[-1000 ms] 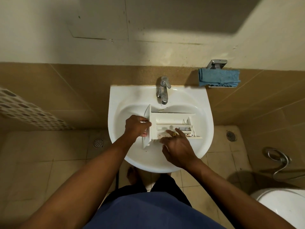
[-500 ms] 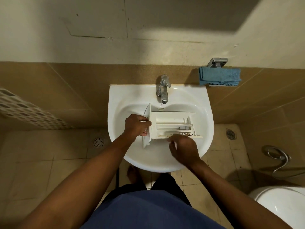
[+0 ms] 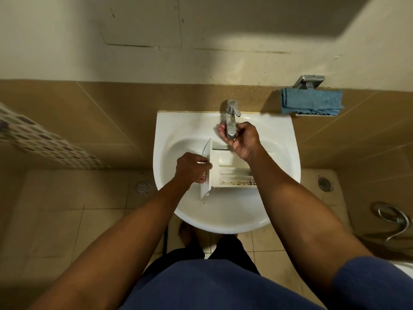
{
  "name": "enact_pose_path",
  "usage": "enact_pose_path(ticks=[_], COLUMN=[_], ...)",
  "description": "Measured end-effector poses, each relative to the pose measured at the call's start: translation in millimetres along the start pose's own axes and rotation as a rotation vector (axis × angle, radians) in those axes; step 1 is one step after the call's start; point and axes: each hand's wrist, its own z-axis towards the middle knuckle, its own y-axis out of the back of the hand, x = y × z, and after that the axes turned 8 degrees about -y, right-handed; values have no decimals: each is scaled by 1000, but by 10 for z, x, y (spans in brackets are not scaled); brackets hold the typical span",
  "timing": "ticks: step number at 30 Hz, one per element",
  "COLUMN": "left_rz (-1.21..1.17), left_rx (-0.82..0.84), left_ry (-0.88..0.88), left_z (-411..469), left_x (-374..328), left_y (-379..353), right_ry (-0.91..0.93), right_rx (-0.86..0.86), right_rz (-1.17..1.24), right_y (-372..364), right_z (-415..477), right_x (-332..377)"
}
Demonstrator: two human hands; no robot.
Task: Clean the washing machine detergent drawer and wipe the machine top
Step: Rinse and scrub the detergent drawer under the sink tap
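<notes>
A white detergent drawer point(image 3: 231, 170) lies in the white wash basin point(image 3: 169, 130), its front panel to the left and brown specks along its near compartment. My left hand point(image 3: 193, 168) grips that front panel. My right hand point(image 3: 242, 138) is up at the chrome tap point(image 3: 231, 121), fingers curled around the spout from below. My right forearm crosses over the drawer's right part and hides it.
A folded blue cloth point(image 3: 311, 101) sits on a small wall shelf right of the basin, under a chrome fitting point(image 3: 308, 81). Floor drains point(image 3: 142, 187) lie either side. A spray hose point(image 3: 393, 220) hangs at the right. My foot shows below the basin.
My right hand has left the drawer's near edge and risen to the tap, where it now curls around the spout. My left hand keeps its hold on the drawer front.
</notes>
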Motion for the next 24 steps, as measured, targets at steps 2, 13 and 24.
enact_pose_path(ticks=[2,13,24], left_rz=[1,-26,3], left_rx=[3,6,-6], left_ry=[-1,-2,-18], left_z=[4,1,-30], left_x=[5,25,-13], left_y=[6,14,4], right_ry=[-22,91,628], right_rx=[-36,-37,80], right_rz=[-171,-794,-2021], right_y=[71,666,684], right_z=[-41,-1132,-729], right_x=[-76,-1139,-1072])
